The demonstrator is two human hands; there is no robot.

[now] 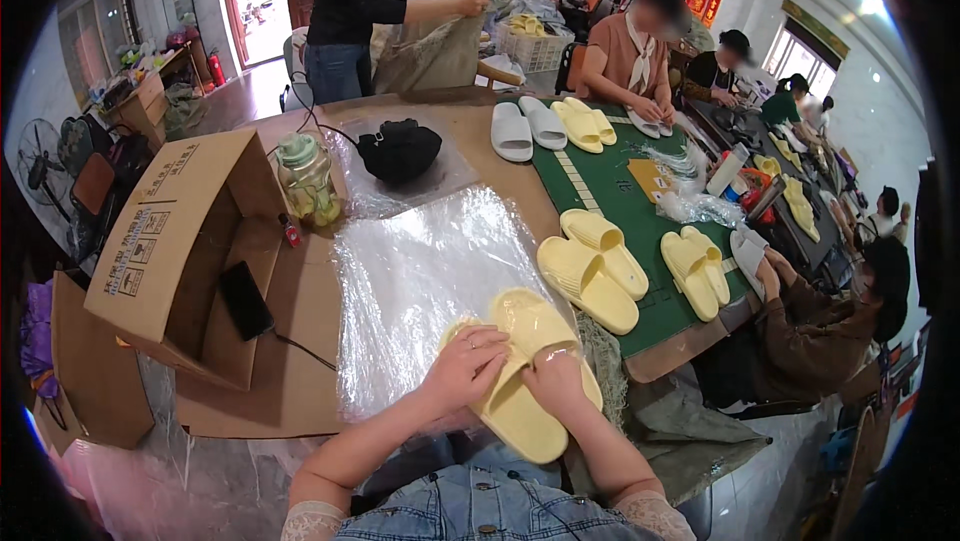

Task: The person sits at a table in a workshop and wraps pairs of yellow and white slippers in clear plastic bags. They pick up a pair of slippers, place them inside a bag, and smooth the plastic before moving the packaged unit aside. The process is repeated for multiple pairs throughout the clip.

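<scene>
At the table's near edge, a pair of pale yellow slippers (525, 419) lies over a stack of clear plastic bags (430, 261). Glossy clear film shows over the far end of the pair. My left hand (468, 366) grips the slippers from the left, fingers laid together across the strap area. Closed on the right side of the pair is my right hand (556, 381), its fingertips tucked out of sight by the strap. Just beyond it rests another yellow pair (590, 276), with a further yellow pair (697, 271) to its right on a green mat (640, 326).
On the left stands an open cardboard box (165, 251) with a black phone (245, 301) on its flap. A glass jar (308, 181) and black cap (400, 151) sit behind the bags. Grey slippers (512, 131) lie far off. Co-workers (640, 61) sit along the right side.
</scene>
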